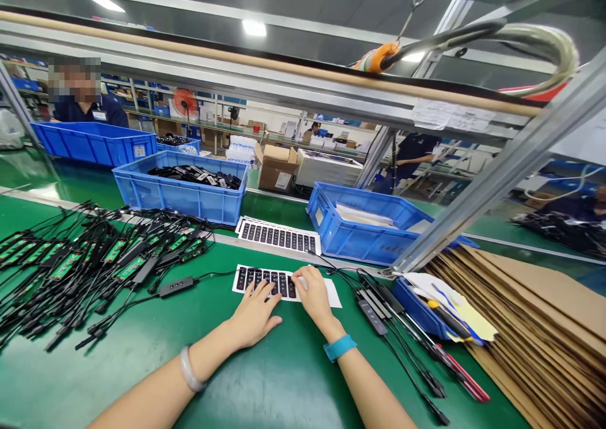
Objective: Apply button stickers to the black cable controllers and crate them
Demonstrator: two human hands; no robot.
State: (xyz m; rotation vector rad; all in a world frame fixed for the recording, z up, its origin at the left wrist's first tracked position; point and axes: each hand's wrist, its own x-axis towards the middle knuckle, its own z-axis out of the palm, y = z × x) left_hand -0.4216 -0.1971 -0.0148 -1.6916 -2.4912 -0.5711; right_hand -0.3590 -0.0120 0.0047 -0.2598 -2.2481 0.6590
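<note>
A white sheet of small black stickers lies on the green table in front of me. My left hand rests flat on the sheet's lower edge, fingers spread and empty. My right hand lies on the sheet's right part, fingers curled down onto the stickers; whether it pinches one I cannot make out. A black inline controller with its cable lies just left of the sheet. A second sticker sheet lies farther back.
A large pile of cabled green circuit boards covers the left. Finished black cables lie to the right, beside a small blue tray and a cardboard stack. Blue bins stand behind. A person works at far left.
</note>
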